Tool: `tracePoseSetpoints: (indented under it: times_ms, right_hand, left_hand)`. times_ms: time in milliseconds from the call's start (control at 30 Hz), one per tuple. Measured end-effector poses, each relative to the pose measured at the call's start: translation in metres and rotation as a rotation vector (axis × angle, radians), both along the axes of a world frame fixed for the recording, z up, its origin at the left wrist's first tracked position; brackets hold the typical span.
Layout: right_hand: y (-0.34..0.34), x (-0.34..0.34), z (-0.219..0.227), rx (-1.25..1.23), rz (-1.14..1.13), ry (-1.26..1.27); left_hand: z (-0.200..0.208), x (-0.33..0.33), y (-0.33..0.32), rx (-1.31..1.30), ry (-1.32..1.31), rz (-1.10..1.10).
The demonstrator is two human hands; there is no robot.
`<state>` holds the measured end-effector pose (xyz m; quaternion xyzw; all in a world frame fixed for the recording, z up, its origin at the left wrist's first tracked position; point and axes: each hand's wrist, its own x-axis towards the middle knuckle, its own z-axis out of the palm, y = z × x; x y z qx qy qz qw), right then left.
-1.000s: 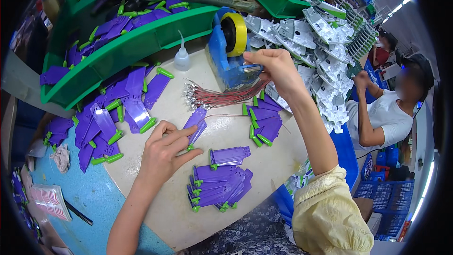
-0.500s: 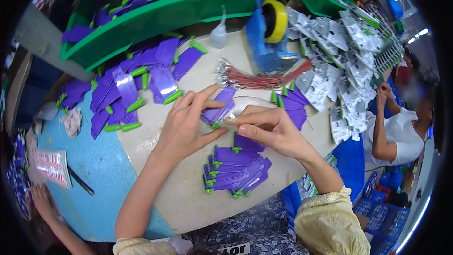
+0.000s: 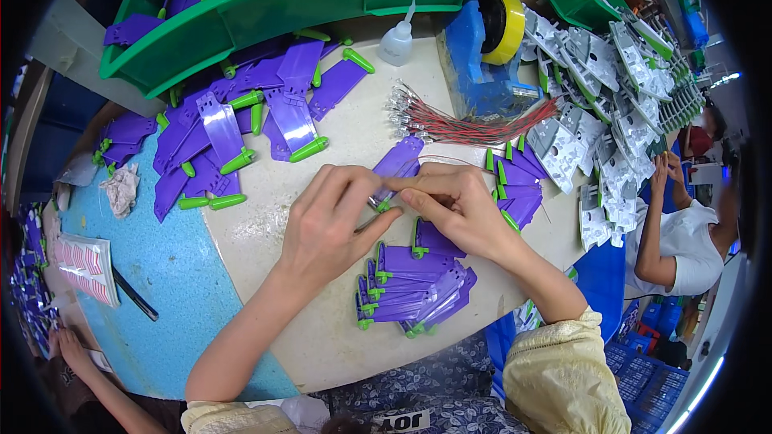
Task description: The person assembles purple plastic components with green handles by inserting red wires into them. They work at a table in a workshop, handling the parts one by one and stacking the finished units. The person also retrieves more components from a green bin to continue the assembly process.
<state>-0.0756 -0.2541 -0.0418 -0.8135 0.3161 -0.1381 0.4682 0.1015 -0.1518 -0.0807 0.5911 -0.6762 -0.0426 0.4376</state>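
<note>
My left hand (image 3: pixel 326 221) is closed around the lower end of a purple plastic piece (image 3: pixel 400 157), its thumb beside a green tip. My right hand (image 3: pixel 462 209) pinches at the same piece, fingertips meeting those of the left; what lies between them is too small to make out. A thin reddish wire (image 3: pixel 449 158) arcs over the right hand. Behind the hands lies a bundle of red and black wires (image 3: pixel 474 130) with silvery ends. Nearer me, overlapping purple pieces with green ends (image 3: pixel 414 281) lie fanned out; another fan of purple pieces (image 3: pixel 523 185) is beside my right hand.
A green bin (image 3: pixel 281 20) spans the back, with loose purple pieces (image 3: pixel 221 128) before it. A white squeeze bottle (image 3: pixel 396 44), a blue tape dispenser (image 3: pixel 474 64) and piled grey parts (image 3: pixel 595 120) stand behind. Another person's hand (image 3: pixel 71 350) is at lower left; someone in white (image 3: pixel 679 241) sits at right.
Both hands stay at the purple piece; my right fingertips have moved in against the left ones. The whole view has shifted slightly, the table things now appearing farther right.
</note>
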Motion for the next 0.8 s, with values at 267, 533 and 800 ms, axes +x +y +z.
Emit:
tracePoseSetpoints:
  times_ms: [267, 533, 800]
  right_hand:
    - [-0.002, 0.0, 0.005, 0.022, -0.021, 0.015]
    - [-0.023, 0.0, 0.011, -0.454, -0.231, 0.005]
    - [-0.041, 0.056, 0.025, 0.113, 0.223, 0.362]
  left_hand:
    - [0.003, 0.0, 0.0, 0.037, -0.006, -0.021]
    - [0.013, -0.003, -0.005, 0.235, -0.16, -0.046]
    - [-0.003, 0.0, -0.003, 0.195, 0.194, -0.055]
